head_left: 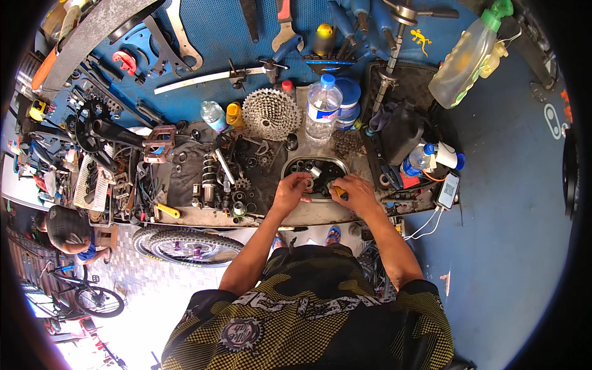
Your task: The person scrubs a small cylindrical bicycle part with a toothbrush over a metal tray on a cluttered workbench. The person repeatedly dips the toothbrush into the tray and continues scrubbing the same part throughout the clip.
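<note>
Over a small metal tray point(316, 156) on the workbench, my left hand point(288, 194) pinches a small round metal part point(309, 183) that looks like a ring or bearing. My right hand point(359, 195) is closed around a tool with a yellow handle point(340, 193); its working end is hidden or too small to make out. Dark liquid and several small metal parts lie in the tray, among them a shiny silver cylinder point(316, 171). Both hands are at the tray's near edge, close together but apart.
Behind the tray stand a clear water bottle point(323, 114), a blue tub point(348, 98) and a large cassette point(271, 115). A shock absorber point(209, 179) and loose parts lie to the left. At right are a black jug point(402, 131) and a cabled phone point(448, 190). Another person point(68, 229) is at far left.
</note>
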`<move>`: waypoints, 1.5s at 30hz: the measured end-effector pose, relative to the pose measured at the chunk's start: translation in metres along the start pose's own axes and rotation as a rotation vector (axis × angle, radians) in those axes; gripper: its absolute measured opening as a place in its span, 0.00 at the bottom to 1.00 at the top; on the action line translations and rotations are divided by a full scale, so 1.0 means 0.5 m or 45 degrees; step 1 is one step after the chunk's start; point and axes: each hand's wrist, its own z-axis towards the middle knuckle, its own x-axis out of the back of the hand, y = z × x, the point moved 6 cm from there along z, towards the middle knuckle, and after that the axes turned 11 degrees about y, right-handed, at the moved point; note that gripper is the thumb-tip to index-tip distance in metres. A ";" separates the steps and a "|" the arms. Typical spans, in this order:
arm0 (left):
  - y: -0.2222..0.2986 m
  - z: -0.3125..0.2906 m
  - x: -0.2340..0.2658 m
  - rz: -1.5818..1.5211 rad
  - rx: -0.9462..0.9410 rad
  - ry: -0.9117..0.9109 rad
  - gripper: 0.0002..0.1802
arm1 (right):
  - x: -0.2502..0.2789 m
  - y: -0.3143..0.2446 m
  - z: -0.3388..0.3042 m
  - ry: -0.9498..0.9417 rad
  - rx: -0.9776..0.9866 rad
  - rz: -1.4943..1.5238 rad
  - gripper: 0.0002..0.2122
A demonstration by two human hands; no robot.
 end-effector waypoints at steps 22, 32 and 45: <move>0.036 0.000 0.003 0.318 -0.300 0.222 0.16 | -0.005 -0.030 0.017 0.321 -0.545 0.691 0.10; 0.048 0.004 0.006 0.355 -0.405 0.233 0.16 | 0.000 -0.050 0.009 0.377 -0.539 0.599 0.11; 0.030 0.009 -0.009 -0.279 -0.001 0.052 0.18 | -0.037 0.029 -0.021 -0.061 -0.819 0.522 0.17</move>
